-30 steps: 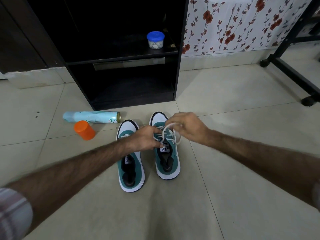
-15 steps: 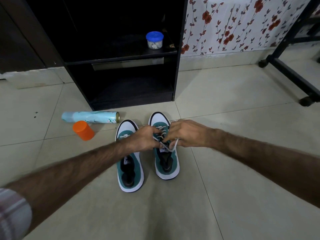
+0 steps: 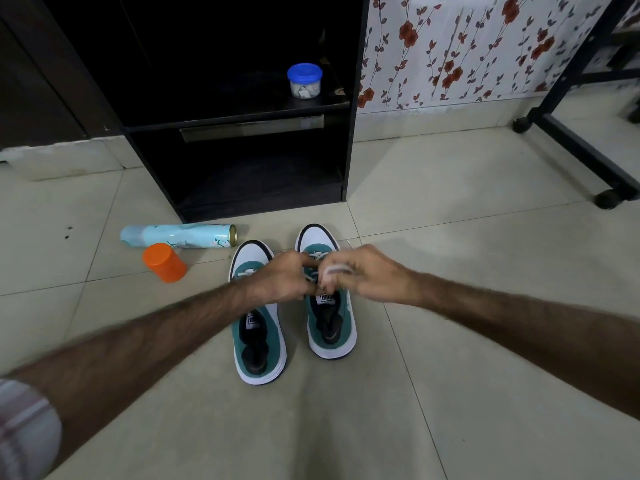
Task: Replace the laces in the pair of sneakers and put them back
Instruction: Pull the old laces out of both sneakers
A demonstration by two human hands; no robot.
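Note:
Two teal and white sneakers stand side by side on the tiled floor, toes pointing away from me. The left sneaker (image 3: 258, 327) has a white lace across its front. Over the tongue of the right sneaker (image 3: 330, 323) both hands meet. My left hand (image 3: 282, 277) pinches the white lace (image 3: 316, 255) near the upper eyelets. My right hand (image 3: 363, 273) grips a loop of the same lace, which wraps over its fingers and looks blurred. The knot area is hidden under my fingers.
A black open cabinet (image 3: 242, 140) stands right behind the sneakers, with a blue-lidded jar (image 3: 304, 80) on its shelf. A light blue spray can (image 3: 180, 235) lies on the floor at left beside its orange cap (image 3: 164, 262). A black wheeled frame (image 3: 571, 133) stands at right.
My right hand dropped from above the shoe to the lace half a second ago, and now lifts slightly with a loop of lace over its fingers. My left hand stays pinching at the eyelets.

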